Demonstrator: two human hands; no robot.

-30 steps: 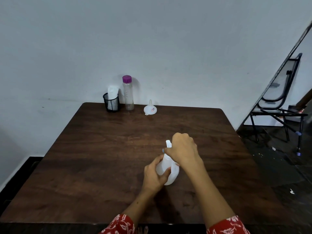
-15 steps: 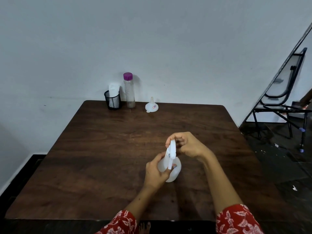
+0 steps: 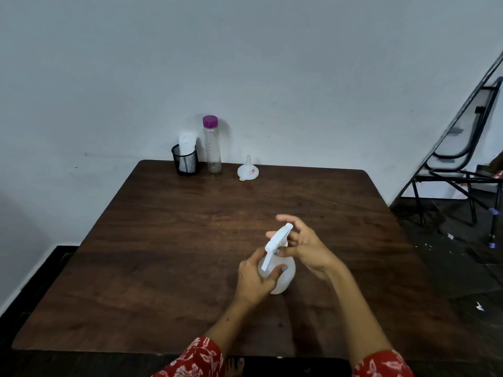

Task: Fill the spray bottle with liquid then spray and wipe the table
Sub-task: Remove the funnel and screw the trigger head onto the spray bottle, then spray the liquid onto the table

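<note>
The white spray bottle (image 3: 281, 273) is standing upright near the middle of the dark wooden table (image 3: 168, 240), its long axis vertical and its trigger head (image 3: 276, 242) angling up and away. The left hand (image 3: 254, 278) is wrapping the bottle's rounded body from the left, fingers curled closed around it. The right hand (image 3: 304, 246) is sitting just right of the head, thumb and a finger pinching at the neck, the other fingers splaying loose. Judging by this, she is unscrewing the head; the right hand is nearer it. The funnel (image 3: 248, 170) and purple-capped bottle (image 3: 211, 144) are waiting well apart at the far edge.
</note>
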